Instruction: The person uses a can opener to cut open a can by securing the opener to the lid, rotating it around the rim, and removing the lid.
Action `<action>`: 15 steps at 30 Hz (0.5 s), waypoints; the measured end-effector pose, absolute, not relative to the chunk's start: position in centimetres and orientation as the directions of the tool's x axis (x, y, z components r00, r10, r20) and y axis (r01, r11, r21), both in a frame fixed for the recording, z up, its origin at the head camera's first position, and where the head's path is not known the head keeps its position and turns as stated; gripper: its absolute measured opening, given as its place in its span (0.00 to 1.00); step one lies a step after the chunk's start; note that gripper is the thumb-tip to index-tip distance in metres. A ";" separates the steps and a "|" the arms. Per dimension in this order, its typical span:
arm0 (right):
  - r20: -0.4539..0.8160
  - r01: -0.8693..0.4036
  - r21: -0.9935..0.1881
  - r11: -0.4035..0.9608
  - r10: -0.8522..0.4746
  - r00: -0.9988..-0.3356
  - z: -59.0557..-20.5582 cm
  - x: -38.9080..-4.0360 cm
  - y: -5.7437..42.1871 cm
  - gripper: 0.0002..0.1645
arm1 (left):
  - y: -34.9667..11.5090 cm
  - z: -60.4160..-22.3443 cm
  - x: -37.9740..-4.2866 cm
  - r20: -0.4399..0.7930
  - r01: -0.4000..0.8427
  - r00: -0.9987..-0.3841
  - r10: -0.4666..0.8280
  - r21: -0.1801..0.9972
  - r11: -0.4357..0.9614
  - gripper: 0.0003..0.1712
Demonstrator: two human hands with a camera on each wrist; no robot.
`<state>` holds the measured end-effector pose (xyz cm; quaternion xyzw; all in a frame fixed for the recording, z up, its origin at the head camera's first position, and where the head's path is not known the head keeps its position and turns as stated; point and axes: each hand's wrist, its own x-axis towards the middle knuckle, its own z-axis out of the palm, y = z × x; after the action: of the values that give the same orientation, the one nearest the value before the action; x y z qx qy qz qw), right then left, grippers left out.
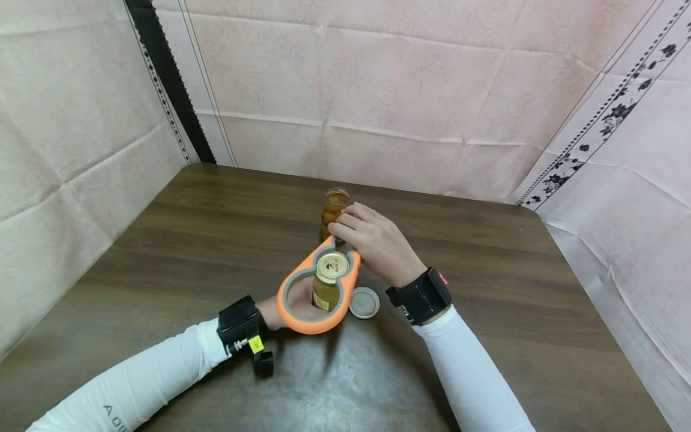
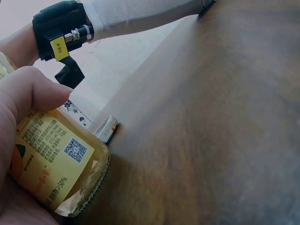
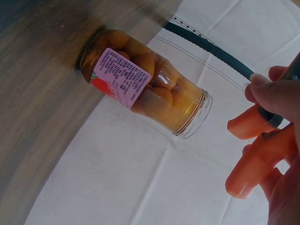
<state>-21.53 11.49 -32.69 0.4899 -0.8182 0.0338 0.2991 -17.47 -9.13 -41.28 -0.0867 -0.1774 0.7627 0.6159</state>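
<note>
My left hand (image 1: 302, 295) grips a glass jar (image 2: 86, 173) with a yellow label, around its side. The gold lid (image 1: 332, 266) on this jar shows through the loop of an orange jar opener (image 1: 311, 327) with grey inner edges. My right hand (image 1: 372, 241) holds the opener by its handle ends; in the right wrist view, thumb and fingers are around the orange handles (image 3: 255, 164). Whether the grey edges touch the lid, I cannot tell. Just beyond the right hand stands a lidless glass jar (image 3: 161, 93) of round brownish fruit in liquid, its lower part partly hidden in the head view.
A loose round lid (image 1: 364, 303) lies on the brown wooden table (image 1: 227, 240), right of the gripped jar. Pale cloth (image 1: 388, 90) hangs behind the table's far edge and at both sides. Each wrist wears a black strap (image 1: 421, 295).
</note>
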 end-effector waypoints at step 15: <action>0.536 -0.818 0.254 0.515 -0.779 -0.324 -32.7 -21.9 11.3 0.09 | -9.4 -42.7 -18.6 0.148 -0.727 -0.358 0.922 0.576 -0.374 0.29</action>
<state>-21.87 11.27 -32.72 0.4912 -0.8131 0.0315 0.3107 -18.60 -9.42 -42.68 0.2306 0.2119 0.7962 0.5177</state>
